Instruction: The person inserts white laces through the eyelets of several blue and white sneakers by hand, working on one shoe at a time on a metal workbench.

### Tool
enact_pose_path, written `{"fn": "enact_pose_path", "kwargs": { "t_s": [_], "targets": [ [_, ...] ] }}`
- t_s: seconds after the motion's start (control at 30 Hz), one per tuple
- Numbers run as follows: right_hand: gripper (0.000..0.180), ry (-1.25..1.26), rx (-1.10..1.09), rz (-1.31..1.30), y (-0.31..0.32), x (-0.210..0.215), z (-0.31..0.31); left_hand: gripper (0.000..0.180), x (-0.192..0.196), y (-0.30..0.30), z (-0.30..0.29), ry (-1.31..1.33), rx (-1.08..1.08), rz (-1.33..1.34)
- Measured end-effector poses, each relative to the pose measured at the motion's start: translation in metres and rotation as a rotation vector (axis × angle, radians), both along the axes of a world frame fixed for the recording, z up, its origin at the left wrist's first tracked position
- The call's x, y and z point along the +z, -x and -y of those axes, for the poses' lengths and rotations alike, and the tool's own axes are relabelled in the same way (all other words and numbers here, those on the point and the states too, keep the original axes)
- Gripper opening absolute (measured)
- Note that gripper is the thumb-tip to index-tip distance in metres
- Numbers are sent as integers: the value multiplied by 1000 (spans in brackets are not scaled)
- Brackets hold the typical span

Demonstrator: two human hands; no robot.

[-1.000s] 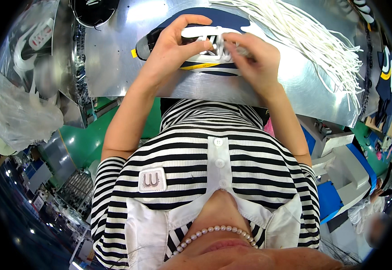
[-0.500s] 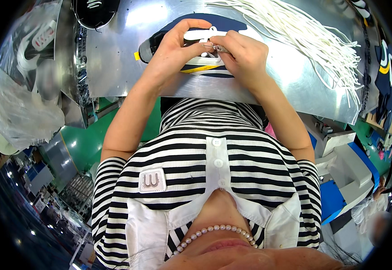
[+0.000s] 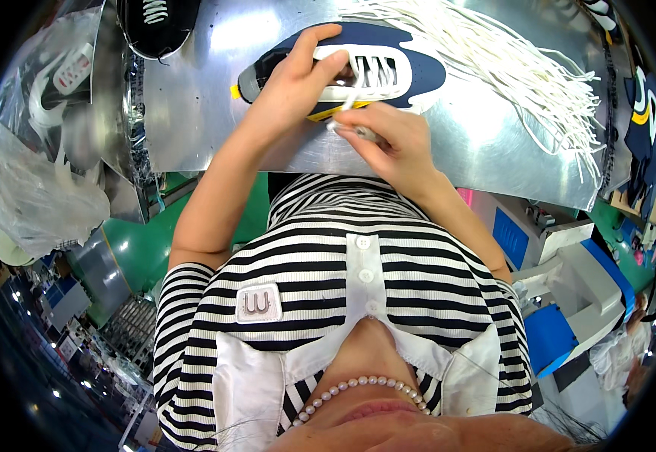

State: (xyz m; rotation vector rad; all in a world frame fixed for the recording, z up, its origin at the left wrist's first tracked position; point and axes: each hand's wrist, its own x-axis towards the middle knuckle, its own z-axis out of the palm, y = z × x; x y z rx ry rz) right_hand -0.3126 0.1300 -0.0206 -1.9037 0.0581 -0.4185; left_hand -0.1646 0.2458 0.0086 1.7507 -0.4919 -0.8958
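One shiny sheet-metal worktable (image 3: 215, 113) fills the top of the view, its near edge running just above the striped shirt. One loose bundle of white shoelaces (image 3: 524, 71) spreads at two o'clock, leaving bare metal toward nine o'clock. One navy shoe upper with white eyelet panel (image 3: 411, 71) lies at twelve o'clock; a second dark shoe (image 3: 155, 22) sits at eleven. The left hand (image 3: 294, 83) presses curled fingers on the upper; the right hand (image 3: 388, 135) pinches a white lace end (image 3: 350, 102).
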Motion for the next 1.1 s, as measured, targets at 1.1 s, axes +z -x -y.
{"fn": "enact_pose_path", "kwargs": {
  "t_s": [1.1],
  "targets": [
    [17, -167, -150, -373, 20, 6, 5, 25, -12, 38, -22, -161, -79, 838]
  ]
}}
